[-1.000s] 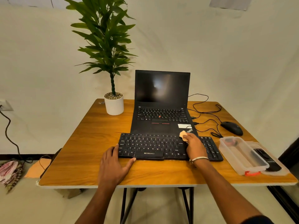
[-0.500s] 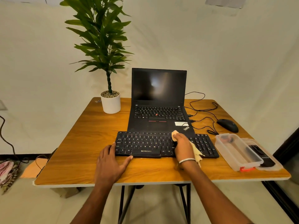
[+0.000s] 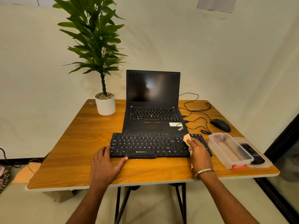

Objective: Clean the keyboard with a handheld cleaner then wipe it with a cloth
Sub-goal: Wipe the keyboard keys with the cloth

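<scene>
From my remote seat I saw the black keyboard (image 3: 155,145) lying across the near middle of the wooden table (image 3: 68,152), its front edge printed with "ZEBRONICS". My right hand (image 3: 199,153) lay over the keyboard's right end, fingers curled around a pale cloth (image 3: 186,139) and pressing it onto the keys there; a bit of cloth poked out past the fingertips and more showed under the palm. A metal bangle (image 3: 204,171) sat on that wrist. My left hand (image 3: 105,165) rested flat on the table against the keyboard's near left corner, fingers straight, thumb touching the front edge, gripping nothing.

Just right of the keyboard stood a clear plastic box (image 3: 229,150) with an orange-red latch at its near end; something dark and reddish lay at its far end, too blurred for me to name. Beside it, on what looked like the box's clear lid (image 3: 258,156), lay a black handheld device (image 3: 252,153); its lettering was unreadable to me.

Behind the keyboard sat an open black laptop (image 3: 152,101), screen dark, with "ThinkPad" on the palm rest and a white sticker next to it. To its right, a black mouse (image 3: 220,125) and loose black cables (image 3: 197,113). At the far left corner stood a green plant in a white pot (image 3: 106,104).
</scene>
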